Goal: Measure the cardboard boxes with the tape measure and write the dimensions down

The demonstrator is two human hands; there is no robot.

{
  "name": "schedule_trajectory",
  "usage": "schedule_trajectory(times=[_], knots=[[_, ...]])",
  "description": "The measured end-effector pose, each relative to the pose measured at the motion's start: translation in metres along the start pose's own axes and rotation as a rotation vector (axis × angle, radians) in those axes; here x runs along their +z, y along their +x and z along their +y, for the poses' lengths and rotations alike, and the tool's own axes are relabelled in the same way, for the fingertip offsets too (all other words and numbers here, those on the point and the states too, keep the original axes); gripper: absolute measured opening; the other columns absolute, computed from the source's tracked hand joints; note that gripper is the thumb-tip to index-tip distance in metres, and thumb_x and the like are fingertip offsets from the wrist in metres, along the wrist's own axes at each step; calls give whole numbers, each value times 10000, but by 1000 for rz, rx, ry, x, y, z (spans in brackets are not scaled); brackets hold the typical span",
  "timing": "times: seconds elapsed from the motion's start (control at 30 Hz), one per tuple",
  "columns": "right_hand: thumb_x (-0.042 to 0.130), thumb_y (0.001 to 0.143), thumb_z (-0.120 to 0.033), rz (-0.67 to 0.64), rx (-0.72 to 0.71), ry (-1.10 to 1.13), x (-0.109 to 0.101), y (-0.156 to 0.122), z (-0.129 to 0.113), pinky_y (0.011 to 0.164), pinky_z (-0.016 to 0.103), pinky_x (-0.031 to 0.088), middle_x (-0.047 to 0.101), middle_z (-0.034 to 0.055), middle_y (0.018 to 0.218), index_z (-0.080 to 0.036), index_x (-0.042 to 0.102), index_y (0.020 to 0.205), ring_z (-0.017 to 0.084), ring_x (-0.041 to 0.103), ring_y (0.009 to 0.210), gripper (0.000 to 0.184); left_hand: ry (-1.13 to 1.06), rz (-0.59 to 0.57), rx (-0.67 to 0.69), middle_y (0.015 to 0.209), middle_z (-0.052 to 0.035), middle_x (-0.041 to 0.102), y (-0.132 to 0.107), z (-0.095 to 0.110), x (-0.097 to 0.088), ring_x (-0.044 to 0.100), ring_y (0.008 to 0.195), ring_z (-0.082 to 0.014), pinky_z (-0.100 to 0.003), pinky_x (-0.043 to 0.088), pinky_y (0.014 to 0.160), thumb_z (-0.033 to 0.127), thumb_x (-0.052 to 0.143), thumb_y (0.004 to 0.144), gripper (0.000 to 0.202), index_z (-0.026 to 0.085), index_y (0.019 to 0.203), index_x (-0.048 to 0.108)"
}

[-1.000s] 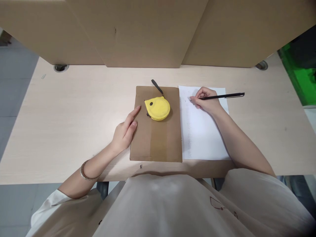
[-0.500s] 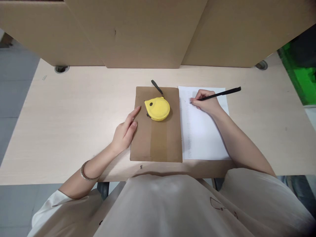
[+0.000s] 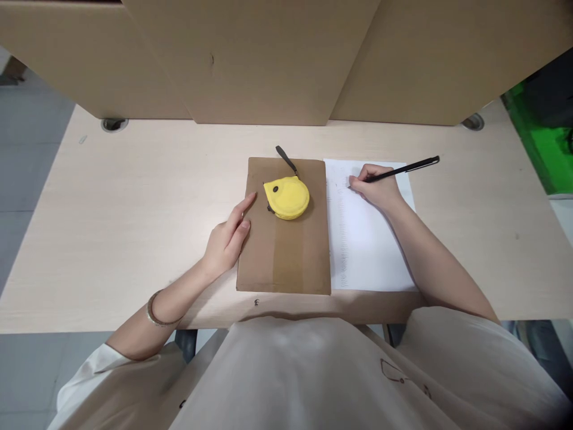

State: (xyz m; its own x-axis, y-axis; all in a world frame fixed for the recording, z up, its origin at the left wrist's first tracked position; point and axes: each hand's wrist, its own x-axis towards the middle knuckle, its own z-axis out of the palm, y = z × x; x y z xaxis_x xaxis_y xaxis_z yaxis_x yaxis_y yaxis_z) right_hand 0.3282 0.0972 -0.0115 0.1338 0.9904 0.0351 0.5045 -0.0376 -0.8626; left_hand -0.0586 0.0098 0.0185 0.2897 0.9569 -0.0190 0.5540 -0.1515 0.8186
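Observation:
My right hand (image 3: 376,186) is closed round a black pen (image 3: 414,165), its tip down at a white sheet of paper (image 3: 373,245). A column of small marks runs down the sheet's left part. To the left of the paper lies a flat brown cardboard box (image 3: 255,257) with a strip of tape. On the box sits a yellow animal-shaped pouch (image 3: 289,198) with a black eye and a dark wrist strap. My left hand (image 3: 227,239) holds nothing; its fingers are apart, with the index finger and thumb resting on the box's left edge.
Tall cardboard panels (image 3: 264,65) stand along the back of the pale wooden table (image 3: 134,209). Two round cable holes are in the table near the panels, the left one (image 3: 114,125) and the right one (image 3: 473,122). Something green (image 3: 537,149) shows beyond the right edge.
My right hand and the pen have shifted slightly to the right on the paper. My left hand, the box and the pouch keep their places, apart from a slight camera shift.

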Motion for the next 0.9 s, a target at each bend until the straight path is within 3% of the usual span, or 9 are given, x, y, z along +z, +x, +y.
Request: schedule_trajectory(times=[0.1, 0.3, 0.5, 0.9], knots=[[852, 694, -271, 6, -6, 8, -1, 1, 1, 474, 275, 297, 470, -22, 445, -232, 411, 518, 102, 365, 454, 476, -25, 8, 18, 611, 66, 447, 0, 1, 0, 472, 529, -147, -284, 380, 557, 556, 357, 1116, 624, 248, 1654, 428], [903, 704, -391, -39, 29, 99, -2, -2, -1, 447, 275, 313, 534, -4, 475, -227, 495, 536, 98, 394, 429, 471, -35, -2, 29, 602, 75, 409, 1, -2, 0, 438, 517, -141, -278, 371, 557, 530, 365, 1119, 613, 244, 1659, 417], [907, 693, -353, -60, -2, 68, 0, -3, 1, 520, 272, 392, 589, 7, 531, -214, 531, 535, 117, 480, 508, 430, -22, 3, 14, 613, 69, 417, 0, -1, 0, 477, 534, -142, -285, 408, 566, 554, 359, 1112, 632, 242, 1657, 425], [826, 670, -245, -13, -6, 10, 0, 1, 4, 474, 275, 272, 472, -10, 494, -227, 442, 533, 108, 367, 488, 408, -39, 5, 17, 615, 66, 440, 1, -1, 0, 475, 532, -142, -282, 393, 554, 526, 371, 1117, 612, 245, 1659, 425]])
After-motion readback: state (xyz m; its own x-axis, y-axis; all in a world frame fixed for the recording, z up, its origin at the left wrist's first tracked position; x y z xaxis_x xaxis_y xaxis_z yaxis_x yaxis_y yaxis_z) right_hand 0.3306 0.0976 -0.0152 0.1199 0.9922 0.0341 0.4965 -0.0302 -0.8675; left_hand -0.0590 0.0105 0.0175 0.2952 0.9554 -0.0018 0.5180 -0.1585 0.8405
